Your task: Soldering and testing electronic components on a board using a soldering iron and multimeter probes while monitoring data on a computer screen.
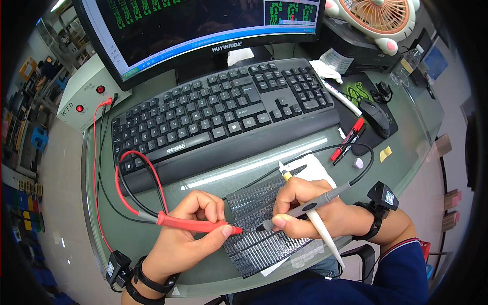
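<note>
My left hand (190,241) is closed round a red test probe (190,223), its tip pointing right. My right hand (310,208) grips a grey test probe (315,202) with a black front end. A slim white-handled tool (325,236) with a yellow section near its upper end is also tucked in the right hand, crossing the grey probe. Both probe tips meet close together over a dark ribbed panel (249,259) lined with rows of small shiny parts. Whether the tips touch the panel cannot be made out. White paper (317,170) lies partly under the panel.
A black keyboard (223,101) lies beyond my hands, below a monitor (203,30). Probe cables loop near a grey box (84,96) at left. A red marker (348,138), mouse (374,117), printer (351,46) and fan (376,18) are at right.
</note>
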Demonstrator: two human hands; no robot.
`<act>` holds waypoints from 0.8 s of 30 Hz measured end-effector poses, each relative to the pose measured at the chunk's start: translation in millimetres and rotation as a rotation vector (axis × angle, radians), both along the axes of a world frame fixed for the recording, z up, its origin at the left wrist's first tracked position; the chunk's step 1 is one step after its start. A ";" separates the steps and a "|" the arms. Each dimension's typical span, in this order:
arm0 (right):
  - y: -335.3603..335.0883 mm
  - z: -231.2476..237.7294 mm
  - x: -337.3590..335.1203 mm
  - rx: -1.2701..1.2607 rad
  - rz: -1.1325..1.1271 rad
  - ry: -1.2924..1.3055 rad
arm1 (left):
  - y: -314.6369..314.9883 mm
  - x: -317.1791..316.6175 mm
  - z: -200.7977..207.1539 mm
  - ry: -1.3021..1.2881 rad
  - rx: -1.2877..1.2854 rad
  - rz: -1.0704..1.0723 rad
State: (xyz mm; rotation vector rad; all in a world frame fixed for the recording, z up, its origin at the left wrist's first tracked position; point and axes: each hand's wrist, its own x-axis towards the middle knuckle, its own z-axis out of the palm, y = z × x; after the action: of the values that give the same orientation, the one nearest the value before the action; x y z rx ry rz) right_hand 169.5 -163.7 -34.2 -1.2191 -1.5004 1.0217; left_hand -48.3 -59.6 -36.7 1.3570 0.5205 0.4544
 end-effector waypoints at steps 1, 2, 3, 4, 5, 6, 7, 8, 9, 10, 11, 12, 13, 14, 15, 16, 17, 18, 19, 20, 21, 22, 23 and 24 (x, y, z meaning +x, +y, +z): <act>-0.1 0.3 -0.1 0.000 0.000 0.000 | -0.2 0.0 0.1 -0.003 -0.006 -0.004; -0.3 0.7 -0.4 0.002 -0.002 -0.007 | -0.4 -0.2 -0.3 -0.003 -0.007 -0.004; -0.5 1.2 -0.5 0.004 -0.005 -0.014 | -0.5 -0.4 -1.0 -0.003 -0.005 -0.003; -0.8 1.5 -0.6 0.004 -0.005 -0.014 | -0.7 -0.6 -1.4 -0.003 -0.003 -0.003; -1.2 1.6 -0.6 0.002 -0.006 -0.020 | -1.0 -1.0 -1.5 -0.003 -0.004 -0.003; -1.2 1.7 -0.5 0.001 -0.006 -0.027 | -0.9 -1.4 -1.2 0.005 -0.002 -0.005; -1.1 1.4 -0.7 0.001 -0.006 -0.026 | -1.0 -1.5 -1.1 0.013 0.000 -0.007; -0.9 0.7 -1.2 0.008 -0.010 -0.020 | -1.3 -1.3 -1.3 0.014 -0.001 -0.007; -0.3 0.4 -1.3 0.016 -0.014 -0.014 | -1.3 -0.6 -1.3 0.020 0.012 -0.001; 0.1 0.0 -1.2 0.015 -0.013 -0.013 | -1.2 0.0 -1.4 0.027 0.025 0.004; 0.5 -0.4 -1.1 0.014 -0.015 -0.018 | -1.2 0.5 -0.9 0.028 0.025 0.004; 0.1 0.7 -1.2 0.016 -0.019 -0.026 | -1.6 0.7 1.5 0.032 0.028 0.001; -0.4 1.8 -1.2 0.019 -0.020 -0.028 | -1.7 0.9 3.2 0.037 0.030 -0.003; -1.1 2.9 -1.3 0.009 -0.015 -0.032 | -1.8 0.4 3.8 0.035 0.033 -0.004; -0.5 2.4 -0.6 -0.002 -0.010 -0.034 | -1.0 0.0 2.9 0.048 0.042 -0.004; 0.1 1.9 0.0 -0.002 -0.010 -0.034 | -0.3 -0.2 2.3 0.060 0.052 -0.003; 0.5 1.6 0.5 0.000 -0.005 -0.037 | -0.1 0.2 2.9 0.059 0.053 -0.003; 0.4 0.7 0.7 0.001 0.001 -0.039 | -1.0 0.5 3.7 0.060 0.042 0.002; 0.4 -0.3 0.8 0.001 0.000 -0.040 | -1.3 0.7 3.9 0.061 0.031 0.006; 0.6 -1.5 0.9 0.011 -0.002 -0.035 | -0.8 0.7 3.1 0.060 0.032 0.006; 0.5 -2.6 0.6 0.019 -0.002 -0.028 | -0.9 0.0 1.9 0.061 0.035 0.005; 0.1 -2.6 0.8 0.019 0.000 -0.028 | -0.9 -0.5 1.0 0.063 0.038 0.004; -0.5 -1.9 1.3 0.021 0.006 -0.040 | -0.9 -0.8 0.8 0.063 0.038 0.006; -1.2 -1.4 1.6 0.022 0.012 -0.053 | -1.2 -0.8 0.8 0.062 0.041 0.004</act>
State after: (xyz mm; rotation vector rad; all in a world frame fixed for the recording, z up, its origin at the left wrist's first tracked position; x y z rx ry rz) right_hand 171.2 -164.9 -35.5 -1.2315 -1.5579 0.9848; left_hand -49.0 -60.9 -35.9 1.4135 0.5677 0.4292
